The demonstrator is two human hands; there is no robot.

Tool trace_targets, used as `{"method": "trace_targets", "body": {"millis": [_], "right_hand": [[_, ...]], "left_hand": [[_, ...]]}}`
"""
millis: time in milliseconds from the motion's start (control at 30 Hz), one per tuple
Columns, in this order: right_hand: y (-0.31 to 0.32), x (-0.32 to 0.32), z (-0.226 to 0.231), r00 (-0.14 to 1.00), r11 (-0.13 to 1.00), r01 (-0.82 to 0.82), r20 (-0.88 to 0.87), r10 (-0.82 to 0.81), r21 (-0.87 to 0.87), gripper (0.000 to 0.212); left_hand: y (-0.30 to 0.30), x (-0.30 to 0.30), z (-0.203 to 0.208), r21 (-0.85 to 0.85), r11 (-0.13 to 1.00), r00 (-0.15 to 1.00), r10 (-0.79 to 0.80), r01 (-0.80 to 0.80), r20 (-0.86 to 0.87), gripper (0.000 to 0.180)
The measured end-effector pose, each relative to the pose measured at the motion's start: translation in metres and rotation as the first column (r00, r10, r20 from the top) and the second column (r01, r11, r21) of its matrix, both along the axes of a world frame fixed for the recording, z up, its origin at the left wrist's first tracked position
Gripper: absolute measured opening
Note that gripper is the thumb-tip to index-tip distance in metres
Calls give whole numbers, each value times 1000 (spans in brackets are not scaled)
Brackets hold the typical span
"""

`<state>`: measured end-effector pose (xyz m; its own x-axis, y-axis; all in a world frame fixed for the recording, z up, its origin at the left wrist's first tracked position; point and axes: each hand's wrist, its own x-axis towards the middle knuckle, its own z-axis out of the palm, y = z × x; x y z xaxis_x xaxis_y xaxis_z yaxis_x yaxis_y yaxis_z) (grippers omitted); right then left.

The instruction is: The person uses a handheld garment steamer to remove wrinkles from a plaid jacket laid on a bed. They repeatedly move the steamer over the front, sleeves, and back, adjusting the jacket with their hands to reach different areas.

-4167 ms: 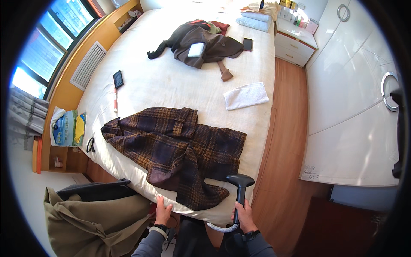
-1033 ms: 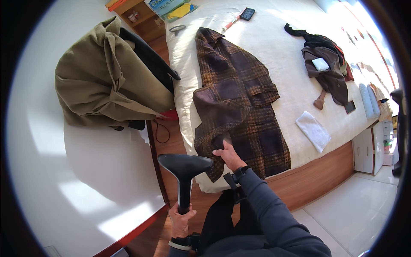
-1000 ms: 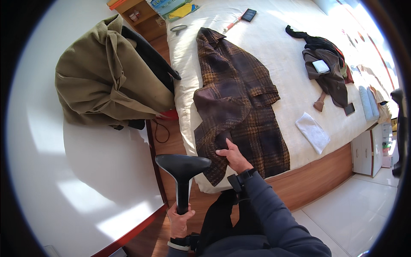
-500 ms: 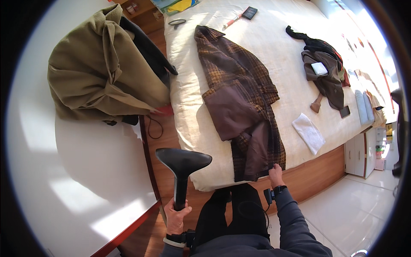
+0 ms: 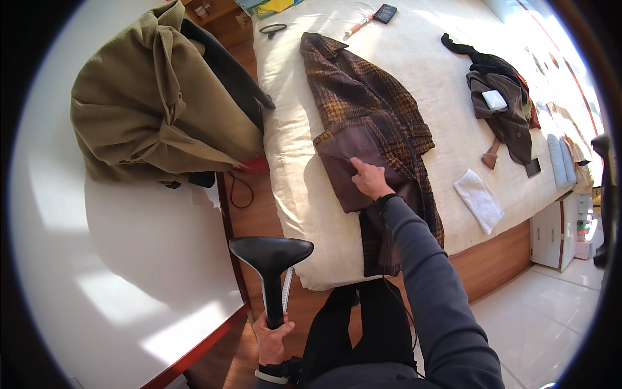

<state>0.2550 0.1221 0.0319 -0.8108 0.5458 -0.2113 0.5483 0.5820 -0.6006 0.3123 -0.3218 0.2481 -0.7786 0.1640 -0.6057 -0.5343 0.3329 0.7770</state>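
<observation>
Head view, steamer: we held the black garment steamer in our left hand, low centre, off the bed's near edge, well apart from the coat.
Steamer axis: handle ran upright from our fist, wide head on top, spread sideways.
Left grip: clenched round the lower handle.
Head view, coat: the brown plaid coat lay on the white bed, long axis running from the collar at the far side to the hem hanging over the near edge.
Right grip: our right hand lay on the turned-back brown lining; whether the fingers pinched the cloth we could not tell.
Nearby: olive coat heaped at left; white folded cloth right of the plaid coat.
</observation>
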Motion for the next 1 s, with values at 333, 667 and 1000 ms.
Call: {"method": "trace_targets", "body": {"millis": [333, 667, 1000], "right_hand": [[-26, 17, 7, 936, 816, 320, -294, -194, 482, 100], [-48, 57, 55, 870, 874, -411, -176, 461, 257, 5], [19, 216, 95, 847, 833, -492, 360, 391, 252, 10]], "left_hand": [[-3, 0, -5, 46, 997, 998, 61, -63, 28, 30], [1, 9, -8, 33, 999, 998, 16, -18, 62, 26], [3, 1, -14, 95, 994, 997, 49, -55, 56, 26]]}}
